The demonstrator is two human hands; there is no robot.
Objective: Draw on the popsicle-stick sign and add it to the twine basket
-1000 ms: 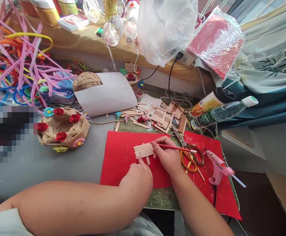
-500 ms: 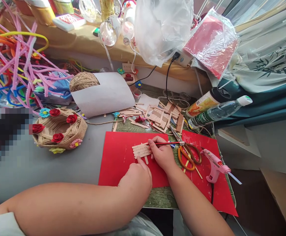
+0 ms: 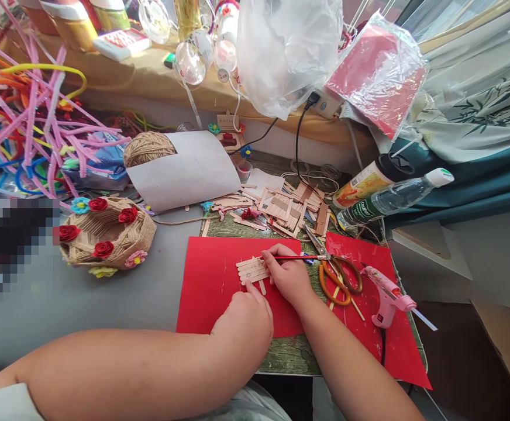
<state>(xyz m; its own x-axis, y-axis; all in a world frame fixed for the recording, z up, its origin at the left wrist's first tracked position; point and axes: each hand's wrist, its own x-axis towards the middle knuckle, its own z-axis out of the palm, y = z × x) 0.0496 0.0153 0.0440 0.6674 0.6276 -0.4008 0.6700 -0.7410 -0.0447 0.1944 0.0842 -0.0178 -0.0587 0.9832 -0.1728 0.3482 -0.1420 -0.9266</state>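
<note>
A small panel of glued popsicle sticks (image 3: 251,270) lies on a red paper sheet (image 3: 211,286). My right hand (image 3: 288,276) is closed around a thin red-handled paintbrush (image 3: 301,257), its tip at the panel's right edge. My left hand (image 3: 247,320) is curled, with its fingertips pressing the panel's lower edge against the sheet. A faint star mark shows on the panel.
Orange-handled scissors (image 3: 339,279) and a pink glue gun (image 3: 386,295) lie to the right on red paper. Loose wooden sticks (image 3: 288,207), a twine ball (image 3: 147,147), a twine basket with roses (image 3: 106,234), pipe cleaners (image 3: 31,123) and bottles (image 3: 390,199) crowd the desk.
The brush handle has swung from slanting down-right to nearly level, and my right hand has shifted slightly left along the panel. My left hand stays pressed on it.
</note>
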